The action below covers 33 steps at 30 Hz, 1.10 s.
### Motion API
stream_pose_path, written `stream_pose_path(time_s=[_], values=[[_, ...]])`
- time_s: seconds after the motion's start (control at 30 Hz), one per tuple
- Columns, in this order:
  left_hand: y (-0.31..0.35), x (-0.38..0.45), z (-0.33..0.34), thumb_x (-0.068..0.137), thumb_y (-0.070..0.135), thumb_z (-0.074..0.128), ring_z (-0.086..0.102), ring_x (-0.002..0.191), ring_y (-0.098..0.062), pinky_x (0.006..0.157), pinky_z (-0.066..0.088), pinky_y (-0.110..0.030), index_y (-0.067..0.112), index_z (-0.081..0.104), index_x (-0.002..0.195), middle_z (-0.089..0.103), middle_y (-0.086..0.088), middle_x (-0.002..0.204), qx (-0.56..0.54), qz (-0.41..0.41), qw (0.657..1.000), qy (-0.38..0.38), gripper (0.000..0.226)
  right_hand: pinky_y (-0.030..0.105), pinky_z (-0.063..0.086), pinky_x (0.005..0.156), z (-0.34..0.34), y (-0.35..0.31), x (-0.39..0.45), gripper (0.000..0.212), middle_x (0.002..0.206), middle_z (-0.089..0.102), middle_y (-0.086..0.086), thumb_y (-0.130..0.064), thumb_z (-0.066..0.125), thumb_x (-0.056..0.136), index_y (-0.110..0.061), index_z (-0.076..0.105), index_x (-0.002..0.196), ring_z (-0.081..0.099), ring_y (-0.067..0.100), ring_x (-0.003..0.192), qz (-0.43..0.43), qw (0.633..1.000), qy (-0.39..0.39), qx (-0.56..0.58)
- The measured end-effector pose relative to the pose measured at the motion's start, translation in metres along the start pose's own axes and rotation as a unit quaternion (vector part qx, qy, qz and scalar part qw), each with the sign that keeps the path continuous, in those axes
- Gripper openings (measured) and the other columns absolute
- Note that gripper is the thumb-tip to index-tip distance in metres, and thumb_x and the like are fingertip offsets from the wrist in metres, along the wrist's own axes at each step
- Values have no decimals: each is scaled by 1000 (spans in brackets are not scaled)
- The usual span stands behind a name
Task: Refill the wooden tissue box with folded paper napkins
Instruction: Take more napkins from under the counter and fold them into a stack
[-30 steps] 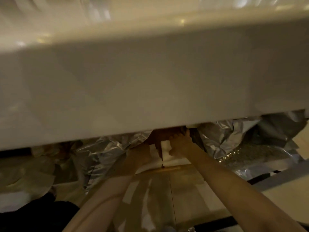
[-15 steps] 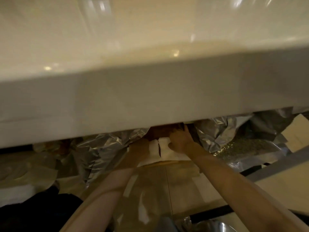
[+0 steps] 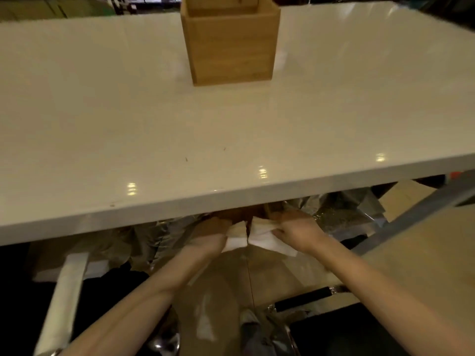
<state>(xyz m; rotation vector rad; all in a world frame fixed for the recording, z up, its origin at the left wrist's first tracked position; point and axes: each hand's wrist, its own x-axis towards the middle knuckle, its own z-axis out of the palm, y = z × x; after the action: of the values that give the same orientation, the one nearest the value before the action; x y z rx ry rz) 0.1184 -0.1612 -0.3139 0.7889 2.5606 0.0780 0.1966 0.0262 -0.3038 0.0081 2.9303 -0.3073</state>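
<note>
left hand point(image 3: 210, 233) curled round our soft white folded paper napkins point(image 3: 237, 237) under the glossy cream tabletop point(image 3: 128, 111) | right hand point(image 3: 295, 231) gripping another white wad | square open-topped wooden tissue box point(image 3: 231, 44) sits far-centre on top | view's tipped up since earlier, now we see the box

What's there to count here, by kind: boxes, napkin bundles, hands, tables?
Wooden box: 1
Napkin bundles: 2, one in the left hand, one in the right hand
Hands: 2
Table: 1
Total: 6
</note>
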Motion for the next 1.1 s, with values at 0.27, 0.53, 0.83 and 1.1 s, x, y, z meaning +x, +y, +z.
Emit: stream_pose_path(time_s=[0.27,0.53,0.83,1.1], values=[[52,-75,-96,87,5,47,55,84,-20,66,41,-26,9,56,95,58,-9,94,79,135,987,-45,13,29,41,58,-119,-40,-80,14,85,64,6,-24,51,85,-13,58,91,57,20,75,-8,997,-80,-4],[80,-161,-174,80,19,62,52,80,-14,66,37,-25,13,61,92,56,3,85,85,245,962,-90,13,26,44,65,-230,-74,-132,16,94,64,-1,-27,59,80,-19,62,93,57,15,83,-8,992,-117,43],[78,-177,-287,84,28,59,51,78,-9,66,42,-20,24,54,89,54,8,84,51,244,966,-63,8,37,53,78,-312,-69,-123,9,89,70,-4,-23,61,80,-24,67,86,63,12,82,-30,994,-7,105],[61,-97,-313,84,25,60,60,96,-16,82,49,-23,16,60,108,62,2,103,-22,187,977,-98,25,40,53,82,-325,-26,-66,11,91,70,2,-21,61,80,-19,68,87,65,18,84,-9,992,5,122]])
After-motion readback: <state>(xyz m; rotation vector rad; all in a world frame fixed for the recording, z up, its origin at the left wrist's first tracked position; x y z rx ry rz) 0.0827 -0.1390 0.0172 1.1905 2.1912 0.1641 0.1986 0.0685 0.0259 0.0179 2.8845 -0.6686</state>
